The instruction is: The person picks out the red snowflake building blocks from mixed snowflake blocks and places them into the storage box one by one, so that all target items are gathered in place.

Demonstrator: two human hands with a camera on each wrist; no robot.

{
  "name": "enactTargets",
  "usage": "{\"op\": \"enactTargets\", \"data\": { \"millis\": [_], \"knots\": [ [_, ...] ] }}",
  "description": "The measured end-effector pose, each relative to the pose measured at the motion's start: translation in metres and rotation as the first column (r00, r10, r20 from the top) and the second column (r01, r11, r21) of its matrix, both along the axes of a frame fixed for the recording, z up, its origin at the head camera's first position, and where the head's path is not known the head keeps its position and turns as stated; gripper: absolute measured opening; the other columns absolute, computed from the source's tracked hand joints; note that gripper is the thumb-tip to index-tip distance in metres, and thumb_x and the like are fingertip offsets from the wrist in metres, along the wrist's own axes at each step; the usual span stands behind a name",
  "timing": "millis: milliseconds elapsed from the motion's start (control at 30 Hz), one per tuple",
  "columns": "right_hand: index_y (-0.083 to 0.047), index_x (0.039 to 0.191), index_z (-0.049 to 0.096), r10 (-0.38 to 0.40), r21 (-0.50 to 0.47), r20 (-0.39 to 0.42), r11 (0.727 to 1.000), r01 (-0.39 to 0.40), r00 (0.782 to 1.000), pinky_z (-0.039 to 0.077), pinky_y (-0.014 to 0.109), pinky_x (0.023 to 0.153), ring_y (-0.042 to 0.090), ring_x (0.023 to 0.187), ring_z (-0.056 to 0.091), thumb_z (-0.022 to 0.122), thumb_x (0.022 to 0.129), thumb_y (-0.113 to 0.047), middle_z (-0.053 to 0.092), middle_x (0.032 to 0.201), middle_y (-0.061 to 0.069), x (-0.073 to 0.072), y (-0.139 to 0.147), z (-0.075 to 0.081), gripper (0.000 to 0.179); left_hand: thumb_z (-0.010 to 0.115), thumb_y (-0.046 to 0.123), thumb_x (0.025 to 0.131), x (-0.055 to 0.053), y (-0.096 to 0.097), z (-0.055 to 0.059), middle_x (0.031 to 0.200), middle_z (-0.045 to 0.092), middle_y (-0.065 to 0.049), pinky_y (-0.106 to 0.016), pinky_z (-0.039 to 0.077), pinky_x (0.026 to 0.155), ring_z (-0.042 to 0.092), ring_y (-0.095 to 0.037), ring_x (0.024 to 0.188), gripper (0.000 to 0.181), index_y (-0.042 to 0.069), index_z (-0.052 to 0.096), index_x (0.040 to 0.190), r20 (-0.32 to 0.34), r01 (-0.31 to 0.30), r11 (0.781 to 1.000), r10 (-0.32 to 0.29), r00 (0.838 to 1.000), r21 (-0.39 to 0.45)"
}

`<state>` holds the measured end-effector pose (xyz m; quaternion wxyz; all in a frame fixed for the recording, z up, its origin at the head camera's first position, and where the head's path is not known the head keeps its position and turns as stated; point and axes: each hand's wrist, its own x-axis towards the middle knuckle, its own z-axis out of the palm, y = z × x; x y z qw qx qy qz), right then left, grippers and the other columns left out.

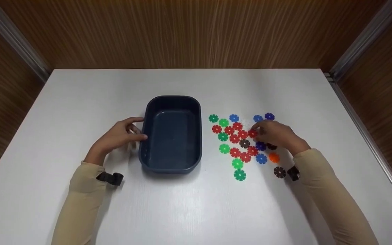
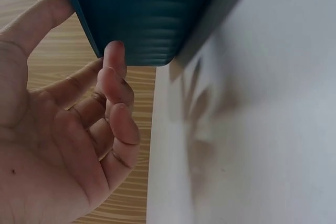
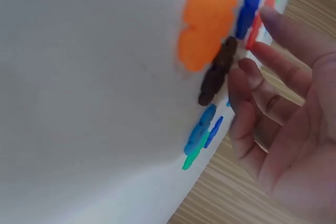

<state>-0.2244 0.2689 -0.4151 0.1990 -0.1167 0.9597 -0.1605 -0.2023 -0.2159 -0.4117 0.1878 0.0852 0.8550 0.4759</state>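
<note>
On the white table (image 1: 168, 211) stands a dark blue plastic bin (image 1: 170, 160), its inside bare. My left hand (image 1: 117, 136) is at the bin's left side; thumb and index finger touch the rim, spaced apart, while the other fingers bend loosely below it. To the right of the bin lie several notched interlocking discs in red, green, blue, brown and orange. My right hand (image 1: 274, 134) reaches over their right part and pinches a red disc (image 1: 252, 133) between thumb and index finger, close to the table. Its remaining fingers curl near a brown disc (image 3: 215, 77).
An orange disc (image 1: 274, 157) and another brown disc (image 1: 279, 172) lie nearer the right sleeve. A green disc (image 1: 240, 175) is nearest the front. Wood-grain panels (image 1: 182, 34) rise behind the table and at both sides. Black straps (image 1: 109, 178) sit on both wrists.
</note>
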Motion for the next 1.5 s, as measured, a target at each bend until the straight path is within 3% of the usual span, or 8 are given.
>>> {"op": "enactTargets", "data": {
  "millis": [200, 567, 900, 1200, 1500],
  "knots": [
    [-0.010, 0.122, 0.065, 0.002, 0.046, -0.050, 0.999, 0.000, 0.999, 0.051, 0.034, 0.063, 0.016, 0.066, 0.058, 0.065, 0.092, -0.020, 0.068, 0.102, 0.013, 0.003, -0.006, 0.000, 0.032, 0.073, 0.028, 0.086, -0.001, 0.000, 0.001, 0.098, 0.059, -0.005, -0.031, 0.044, 0.070, 0.060, -0.022, 0.080, 0.072, 0.009, 0.039, 0.147, 0.000, 0.003, 1.000, -0.003, 1.000, 0.003],
    [-0.014, 0.120, 0.061, -0.047, 0.004, 0.017, 0.999, 0.047, 0.999, 0.050, 0.029, 0.061, 0.020, 0.070, 0.057, 0.064, 0.092, -0.018, 0.064, 0.109, 0.015, 0.001, -0.008, 0.000, 0.028, 0.072, 0.024, 0.087, 0.002, 0.002, -0.004, 0.089, 0.057, -0.002, -0.025, 0.044, 0.068, 0.053, -0.011, 0.073, 0.069, 0.006, 0.040, 0.145, -0.034, -0.002, 0.999, 0.003, 0.999, 0.035],
    [-0.017, 0.120, 0.055, -0.037, -0.018, 0.017, 0.999, 0.037, 0.999, 0.055, 0.039, 0.074, 0.025, 0.085, 0.059, 0.066, 0.090, -0.014, 0.063, 0.115, 0.017, -0.001, -0.011, 0.001, 0.031, 0.072, 0.025, 0.087, 0.004, 0.002, -0.007, 0.088, 0.059, -0.001, -0.027, 0.045, 0.071, 0.054, -0.012, 0.075, 0.069, 0.008, 0.040, 0.145, -0.020, -0.018, 0.999, 0.019, 1.000, 0.037],
    [-0.016, 0.120, 0.056, -0.027, -0.089, 0.013, 0.996, 0.028, 1.000, 0.055, 0.043, 0.080, 0.026, 0.090, 0.060, 0.065, 0.091, -0.012, 0.062, 0.114, 0.016, -0.002, -0.006, -0.002, 0.031, 0.071, 0.022, 0.088, 0.005, 0.001, -0.006, 0.087, 0.058, 0.001, -0.023, 0.044, 0.070, 0.054, -0.009, 0.076, 0.069, 0.005, 0.038, 0.146, -0.006, -0.014, 0.998, 0.014, 1.000, 0.067],
    [-0.015, 0.123, 0.056, -0.017, -0.163, 0.013, 0.986, 0.019, 1.000, 0.055, 0.041, 0.076, 0.026, 0.085, 0.061, 0.061, 0.093, -0.011, 0.061, 0.114, 0.019, 0.001, -0.002, -0.001, 0.031, 0.070, 0.022, 0.088, 0.006, 0.002, -0.005, 0.086, 0.058, 0.000, -0.024, 0.043, 0.070, 0.054, -0.009, 0.076, 0.069, 0.005, 0.037, 0.146, -0.006, -0.004, 0.997, 0.005, 1.000, 0.072]
  ]
}}
